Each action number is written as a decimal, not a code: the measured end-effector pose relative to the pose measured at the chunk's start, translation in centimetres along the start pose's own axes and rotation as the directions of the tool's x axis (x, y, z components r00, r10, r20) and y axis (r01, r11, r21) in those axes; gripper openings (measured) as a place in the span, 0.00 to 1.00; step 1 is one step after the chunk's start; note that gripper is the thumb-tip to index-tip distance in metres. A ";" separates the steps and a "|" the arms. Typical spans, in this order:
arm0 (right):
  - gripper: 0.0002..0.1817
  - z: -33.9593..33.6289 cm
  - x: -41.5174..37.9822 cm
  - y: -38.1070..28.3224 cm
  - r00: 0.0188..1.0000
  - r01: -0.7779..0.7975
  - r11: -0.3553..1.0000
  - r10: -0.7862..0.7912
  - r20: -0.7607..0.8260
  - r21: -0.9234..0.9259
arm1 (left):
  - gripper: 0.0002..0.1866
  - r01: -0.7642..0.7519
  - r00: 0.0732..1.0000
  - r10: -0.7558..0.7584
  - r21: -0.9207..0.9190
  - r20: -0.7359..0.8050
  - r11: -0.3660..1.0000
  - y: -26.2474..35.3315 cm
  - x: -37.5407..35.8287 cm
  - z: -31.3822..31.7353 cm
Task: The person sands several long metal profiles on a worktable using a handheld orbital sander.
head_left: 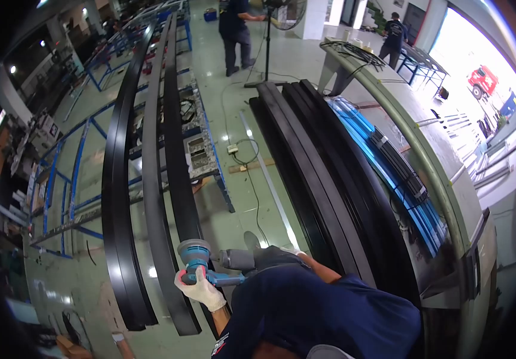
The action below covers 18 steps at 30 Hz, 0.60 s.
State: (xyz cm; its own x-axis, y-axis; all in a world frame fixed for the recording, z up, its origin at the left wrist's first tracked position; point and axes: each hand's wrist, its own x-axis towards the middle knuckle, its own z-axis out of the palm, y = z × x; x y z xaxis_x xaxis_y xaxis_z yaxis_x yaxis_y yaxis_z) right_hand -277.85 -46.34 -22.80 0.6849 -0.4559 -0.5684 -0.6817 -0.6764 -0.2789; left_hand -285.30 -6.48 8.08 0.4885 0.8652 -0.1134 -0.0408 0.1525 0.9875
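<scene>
My left hand (202, 292), in a white glove with red on the fingertips, is closed round the head of a teal random orbital sander (216, 277). The sander's round grey pad (193, 246) faces away from me, beside the near end of a long black metal profile (185, 209). To its left lies a grey-faced profile (157, 257). My right hand (294, 251), also gloved, is low by my leg near the profiles on the right; my body and forearm hide most of its fingers.
Black profiles (105, 239) lie across a blue metal frame (75, 173) on the left. More long profiles (324, 197) are stacked at right, beside blue-wrapped lengths (410, 206) and a long bench (413, 119). A cable (257, 206) runs over the floor. Two people stand farther off, one near a fan (285, 15).
</scene>
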 end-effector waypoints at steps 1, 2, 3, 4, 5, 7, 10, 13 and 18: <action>0.39 -0.7 -2.0 -1.1 0.992 0.110 0.994 -0.109 0.062 -0.019 | 0.28 0.001 1.000 -0.001 0.009 -0.027 1.000 0.3 -0.3 -0.5; 0.43 -1.3 -3.4 -2.8 0.967 0.225 0.974 -0.221 0.126 -0.018 | 0.27 -0.098 0.994 0.102 0.088 -0.036 0.991 -0.2 -0.2 -1.0; 0.46 -1.3 -4.9 -4.2 0.928 0.324 0.946 -0.319 0.190 0.007 | 0.27 -0.176 0.980 0.194 0.270 -0.042 0.947 1.4 -0.8 -1.0; 0.44 -4.0 -5.2 -4.9 0.934 0.338 0.941 -0.335 0.125 -0.004 | 0.27 -0.206 0.973 0.225 0.270 -0.043 0.941 0.8 -0.3 -1.8; 0.41 -6.7 -4.2 -4.1 0.937 0.346 0.938 -0.345 0.051 -0.019 | 0.27 -0.231 0.968 0.249 0.261 -0.040 0.937 0.1 0.0 -2.2; 0.34 -4.7 0.4 0.1 0.903 0.345 0.935 -0.306 -0.301 0.087 | 0.26 -0.088 0.993 0.096 0.126 -0.063 0.988 0.3 0.0 -2.3; 0.28 -1.4 9.5 6.1 0.990 -0.142 0.905 0.126 0.066 0.402 | 0.26 -0.046 0.997 0.052 0.115 -0.055 0.992 -0.2 0.5 -2.3; 0.29 -3.3 2.1 3.8 0.992 0.092 0.990 -0.083 -0.091 0.105 | 0.27 -0.091 0.996 0.092 0.122 -0.004 0.988 -1.2 1.4 -2.1; 0.29 0.9 -6.4 1.0 0.915 0.193 0.981 -0.189 0.356 0.025 | 0.29 -0.072 0.996 0.065 0.117 0.065 0.990 -1.7 1.3 -1.1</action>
State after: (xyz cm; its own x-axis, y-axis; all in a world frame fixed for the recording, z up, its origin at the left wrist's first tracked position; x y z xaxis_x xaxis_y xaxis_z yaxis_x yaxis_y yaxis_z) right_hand -283.18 -43.58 -20.11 0.6639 -0.0832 -0.7432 -0.5431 -0.7369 -0.4026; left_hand -285.53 -5.08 6.12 0.5403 0.8405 -0.0415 0.0262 0.0325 0.9991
